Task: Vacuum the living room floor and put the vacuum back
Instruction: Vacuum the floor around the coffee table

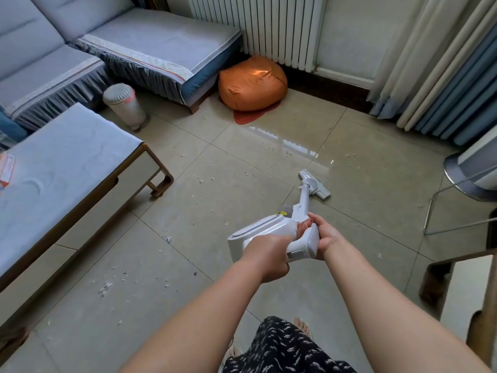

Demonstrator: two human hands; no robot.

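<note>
- A white cordless stick vacuum was held out in front of the person, low over the tiled floor, near the middle of the view.
- The left hand was closed around the rear of the vacuum's body, by the handle, with its fingers hidden beneath.
- The right hand was wrapped around the handle from the other side, fingertips curled onto the front of the grip; both hands were clamped on the vacuum.
- The wand was angled forward and down from the body to the floor head, which was laid flat on a tile, turned crosswise to the wand.
- Small white scraps of debris were scattered over the tiles, mostly left of the vacuum and beside the coffee table.
- The coffee table, covered with a grey-blue cloth, was stood at the left edge, well apart from the floor head.
- A small white pedal bin was stood between the coffee table and the grey sofa.
- An orange bean-bag cushion was set on the floor against the sofa's end, below a white radiator.
- Pale and blue curtains were hung at the right, with a round metal-rimmed base below them.
- A patterned garment and bare toes were seen at the bottom edge.
</note>
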